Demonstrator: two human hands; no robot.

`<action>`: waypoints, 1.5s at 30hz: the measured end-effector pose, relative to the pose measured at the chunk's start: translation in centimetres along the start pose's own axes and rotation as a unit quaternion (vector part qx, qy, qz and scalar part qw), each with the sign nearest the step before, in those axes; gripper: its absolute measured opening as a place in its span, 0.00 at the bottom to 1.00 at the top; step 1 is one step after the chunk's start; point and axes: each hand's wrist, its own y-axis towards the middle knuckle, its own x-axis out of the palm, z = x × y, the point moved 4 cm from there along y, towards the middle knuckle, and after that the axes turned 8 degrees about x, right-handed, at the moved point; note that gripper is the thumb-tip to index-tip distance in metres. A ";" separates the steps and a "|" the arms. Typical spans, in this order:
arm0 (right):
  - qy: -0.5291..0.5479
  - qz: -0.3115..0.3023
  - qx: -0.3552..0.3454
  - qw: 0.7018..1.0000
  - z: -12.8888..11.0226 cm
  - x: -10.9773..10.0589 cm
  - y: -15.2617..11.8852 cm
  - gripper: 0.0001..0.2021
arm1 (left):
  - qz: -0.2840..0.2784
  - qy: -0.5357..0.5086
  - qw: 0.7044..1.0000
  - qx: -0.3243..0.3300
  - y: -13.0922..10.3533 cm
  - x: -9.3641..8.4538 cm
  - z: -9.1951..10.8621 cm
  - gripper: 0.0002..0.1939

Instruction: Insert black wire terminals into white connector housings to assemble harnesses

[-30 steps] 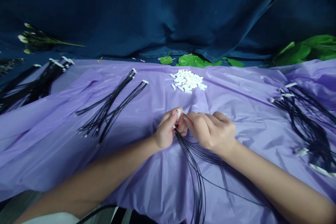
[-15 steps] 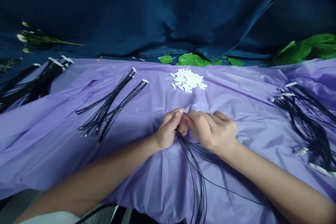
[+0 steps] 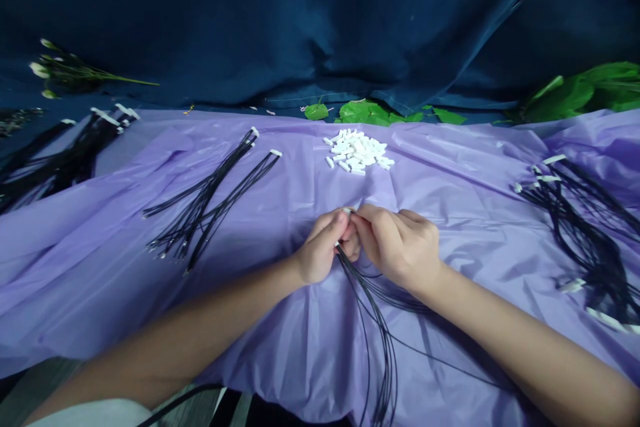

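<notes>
A small white connector (image 3: 347,211) sits mid-scene, pinched and mostly covered by the thumb and fingers of the left hand (image 3: 321,251). Just right of it, the right hand (image 3: 404,245) pinches a thin wire (image 3: 353,211), mostly hidden. Black wires (image 3: 376,305) run from the left hand nearward, their ends cut off.

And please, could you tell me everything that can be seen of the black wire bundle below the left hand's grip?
The black wire bundle has many thin strands that look flexible and perhaps plastic-coated. Its top end goes into the left hand's grip, where a small white piece shows. Below, the strands spread loosely: some curve right and disappear behind the right forearm, others drop past the picture's bottom edge, and one strays toward the lower right over the purple sheet.
</notes>
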 end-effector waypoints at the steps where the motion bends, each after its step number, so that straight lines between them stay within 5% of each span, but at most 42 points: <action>1: 0.002 -0.006 0.011 1.000 0.1 0.1 0.0 0.03 | 0.007 0.003 1.000 -0.002 0.1 -0.1 -0.1 0.22; 11: 0.067 -0.122 0.058 0.989 1.3 0.3 1.1 0.08 | 0.033 0.009 0.999 -0.005 0.7 -1.1 -0.5 0.23; 18: 0.232 -0.253 0.093 0.935 4.2 -0.3 2.5 0.07 | 0.064 -0.022 0.998 -0.009 1.1 -1.0 0.0 0.24; 22: 0.239 -0.205 0.053 0.948 6.2 0.3 2.5 0.11 | 0.064 -0.055 0.995 -0.043 1.1 -0.9 0.1 0.24; 26: 0.101 -0.121 -0.044 0.987 7.2 2.0 1.2 0.10 | 0.048 -0.092 0.990 -0.092 0.9 -0.7 0.1 0.25; 33: -0.037 -0.107 -0.147 0.983 8.0 4.4 -0.9 0.09 | 0.048 -0.125 0.987 -0.086 0.9 -0.7 0.2 0.24; 45: -0.005 -0.033 -0.275 0.961 4.3 0.6 0.3 0.05 | 0.094 -0.095 0.988 -0.071 1.2 -1.0 0.2 0.23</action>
